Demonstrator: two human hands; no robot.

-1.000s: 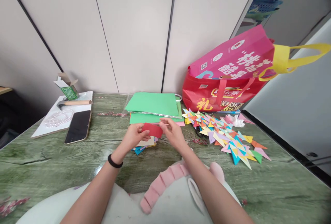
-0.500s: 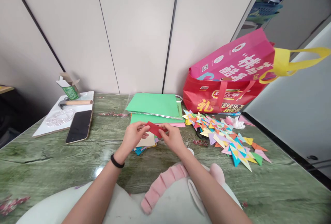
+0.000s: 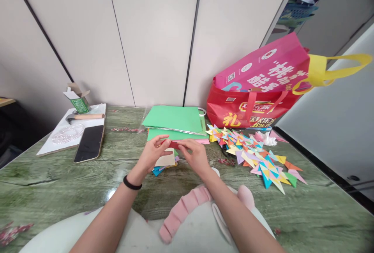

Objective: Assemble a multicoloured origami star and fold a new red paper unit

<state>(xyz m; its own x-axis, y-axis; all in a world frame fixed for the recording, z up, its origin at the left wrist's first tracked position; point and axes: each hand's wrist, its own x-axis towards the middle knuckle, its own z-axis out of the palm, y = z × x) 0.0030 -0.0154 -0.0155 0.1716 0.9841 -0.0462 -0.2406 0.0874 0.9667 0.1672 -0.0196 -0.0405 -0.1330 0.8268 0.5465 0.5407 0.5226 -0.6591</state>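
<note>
A small piece of red paper [image 3: 174, 144] is held up between my two hands, seen nearly edge-on. My left hand [image 3: 154, 152] pinches its left end, with some fingers spread. At the other end, the thumb and fingers of my right hand [image 3: 193, 154] grip the paper. Just below on the table lies a small stack of coloured paper pieces [image 3: 165, 161], cream on top, partly covered by my left hand. Behind my hands are larger green sheets [image 3: 175, 117].
Folded paper triangles [image 3: 257, 155] lie heaped at the right, before a red bag [image 3: 228, 107]. At the left are a phone [image 3: 90, 143], a hammer [image 3: 87, 116], a beaded strand [image 3: 67, 133] and a green box [image 3: 79, 104]. A plush toy [image 3: 140, 231] sits under my forearms.
The red paper has tipped from showing its flat face to nearly edge-on. My left fingers have shifted on it and spread more; both hands stay in about the same place.
</note>
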